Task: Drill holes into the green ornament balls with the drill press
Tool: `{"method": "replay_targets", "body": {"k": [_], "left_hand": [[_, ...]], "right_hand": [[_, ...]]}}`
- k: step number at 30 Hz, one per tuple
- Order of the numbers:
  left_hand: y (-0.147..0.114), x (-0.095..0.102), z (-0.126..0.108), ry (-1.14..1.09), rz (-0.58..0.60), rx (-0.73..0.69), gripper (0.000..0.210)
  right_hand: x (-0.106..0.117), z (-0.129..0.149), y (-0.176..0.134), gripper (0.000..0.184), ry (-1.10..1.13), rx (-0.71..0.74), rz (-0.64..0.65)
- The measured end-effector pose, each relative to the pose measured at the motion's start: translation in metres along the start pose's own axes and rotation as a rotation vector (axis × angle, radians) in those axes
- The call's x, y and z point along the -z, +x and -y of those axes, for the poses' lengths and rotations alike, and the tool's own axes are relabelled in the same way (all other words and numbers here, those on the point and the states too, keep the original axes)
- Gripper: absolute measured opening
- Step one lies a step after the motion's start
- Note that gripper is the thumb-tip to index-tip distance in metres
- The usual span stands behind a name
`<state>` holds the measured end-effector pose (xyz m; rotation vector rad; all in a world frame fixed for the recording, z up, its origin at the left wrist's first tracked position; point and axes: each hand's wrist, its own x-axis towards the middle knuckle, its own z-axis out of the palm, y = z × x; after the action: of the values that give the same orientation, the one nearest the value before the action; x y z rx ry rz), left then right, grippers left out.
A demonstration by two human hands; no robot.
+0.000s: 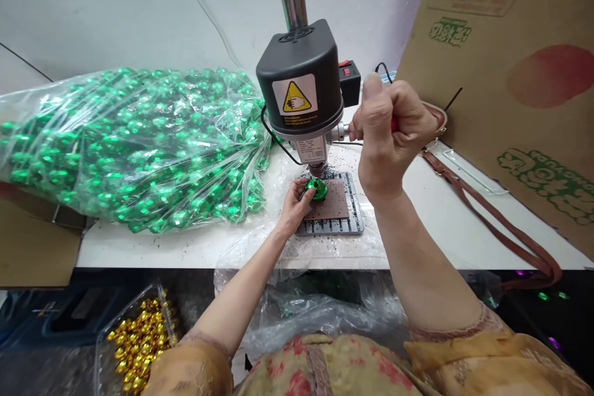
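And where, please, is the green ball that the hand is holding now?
Near the middle of the head view, the green ball is in the left hand, just below the drill, over the brown board.

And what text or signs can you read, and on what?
"Attention:" on the drill, below its sticker; the smaller print under that word is unreadable.
Sticker: no words seen, a yellow warning triangle with a hand symbol.
Label low on the drill: lines too small to read.
Carton: green lettering and faint red print, neither legible.
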<state>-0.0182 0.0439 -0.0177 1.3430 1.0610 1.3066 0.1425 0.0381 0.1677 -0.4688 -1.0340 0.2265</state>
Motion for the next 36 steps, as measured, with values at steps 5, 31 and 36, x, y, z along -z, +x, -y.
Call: {"method": "replay_targets", "body": {"k": [5,31,36], "left_hand": [[0.000,0.000,0.000,0.043,0.011,-0.016,0.056],[-0.009,0.000,-0.013,0.312,0.140,-0.106,0.057],[-0.009,-0.001,-0.014,0.356,0.124,-0.113,0.056]], "right_hand": [[0.000,0.003,0.000,0.044,0.012,-0.022,0.005],[0.001,0.001,0.001,0.053,-0.010,-0.037,0.006],[0.003,-0.002,-0.002,0.048,0.002,0.010,0.008]]}}
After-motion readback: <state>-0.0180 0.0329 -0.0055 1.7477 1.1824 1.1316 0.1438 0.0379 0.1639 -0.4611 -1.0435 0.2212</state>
